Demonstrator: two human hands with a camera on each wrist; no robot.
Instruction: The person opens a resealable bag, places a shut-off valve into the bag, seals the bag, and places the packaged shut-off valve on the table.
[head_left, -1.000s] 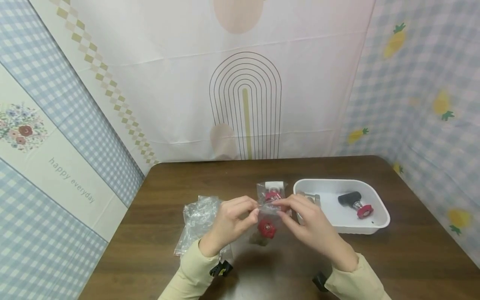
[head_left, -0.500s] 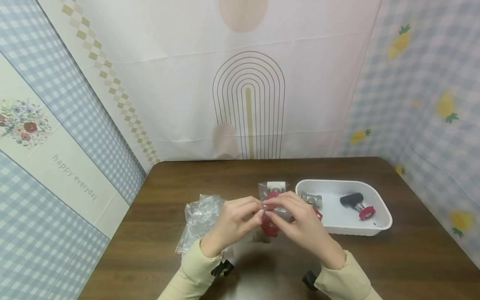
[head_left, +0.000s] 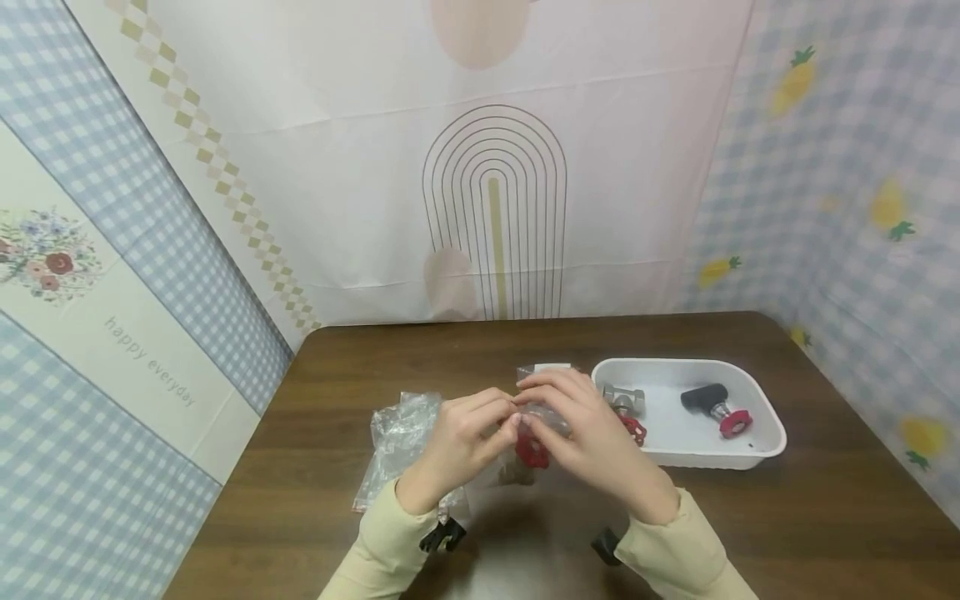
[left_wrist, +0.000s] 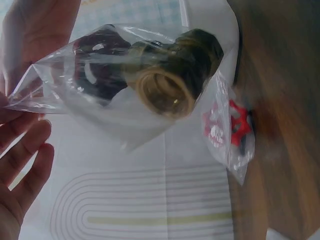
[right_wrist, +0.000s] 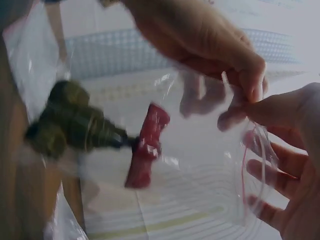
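A clear zip bag hangs from both hands above the table. Inside it is a valve with a brass body and a red handwheel, handwheel uppermost. My left hand pinches the bag's mouth between thumb and fingers. Thumb to thumb with it, my right hand pinches the same top edge, its other fingers spread along the red zip line in the right wrist view. In the head view, the hands partly cover the valve.
Flattened clear bags lie to the left. Behind the hands rests another bagged valve with a red handwheel. A white tray at right holds a grey metal valve and a black-bodied one, both with red handwheels.
My right hand has moved left along the bag's top edge until it meets the left hand, uncovering the grey valve in the tray. The left hand has stayed nearly in place.
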